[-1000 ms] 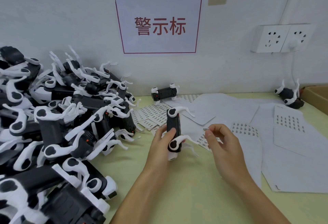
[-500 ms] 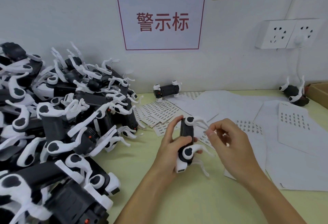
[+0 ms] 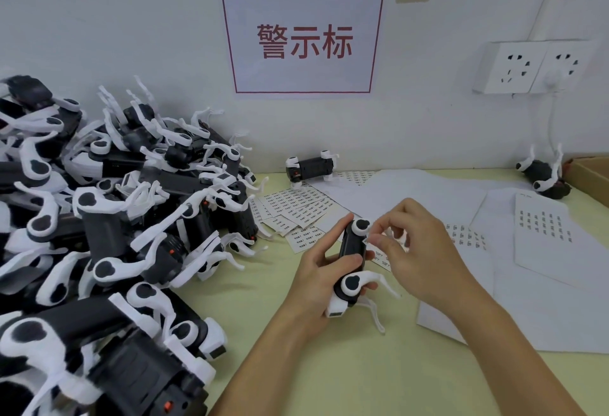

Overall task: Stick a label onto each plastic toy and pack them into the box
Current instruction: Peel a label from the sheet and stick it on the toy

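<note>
Yellow table (image 3: 296,366): left hand (image 3: 316,280) is gripping toy (image 3: 352,250) upright at centre frame; right hand (image 3: 418,250), touching its right side, is pinching something, probably a label.

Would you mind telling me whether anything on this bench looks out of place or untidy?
Mostly untidy: the label strips lie fanned and overlapping, and one toy lies tipped over, legs up, beside the cardboard box rather than in it. Nothing looks damaged.

A single head-worn wide-angle view looks forward and down from the person's own position, close over the yellow-green table (image 3: 329,366), facing the white wall with the red-framed sign (image 3: 303,36) straight ahead. Both forearms enter from below the sign; edges bend from lens distortion; no second view overlaps
</note>
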Tool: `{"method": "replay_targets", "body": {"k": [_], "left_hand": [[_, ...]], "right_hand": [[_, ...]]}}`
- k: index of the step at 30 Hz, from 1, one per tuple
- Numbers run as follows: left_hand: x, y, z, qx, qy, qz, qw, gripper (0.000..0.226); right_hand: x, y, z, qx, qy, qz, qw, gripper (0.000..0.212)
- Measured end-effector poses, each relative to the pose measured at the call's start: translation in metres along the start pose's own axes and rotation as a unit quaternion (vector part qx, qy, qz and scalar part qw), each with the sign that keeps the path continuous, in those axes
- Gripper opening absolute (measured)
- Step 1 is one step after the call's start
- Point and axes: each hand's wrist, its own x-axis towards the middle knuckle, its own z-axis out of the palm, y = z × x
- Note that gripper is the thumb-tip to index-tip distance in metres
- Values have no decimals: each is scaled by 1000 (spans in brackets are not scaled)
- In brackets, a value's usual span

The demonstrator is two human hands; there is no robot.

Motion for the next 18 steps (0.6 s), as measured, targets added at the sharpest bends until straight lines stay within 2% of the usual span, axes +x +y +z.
{"method": "replay_targets", "body": {"k": [4,12,18], "left_hand": [[0,0,1,-8,3,2,1000,61],[1,4,4,4,6,4,1000,57],[-1,2,5,39,5,11,999,57]], "right_hand": [[11,-3,2,-12,-33,0,999,17],[-4,6,5,76,-8,4,997,26],[-13,10,6,46,2,-23,999,30]]}}
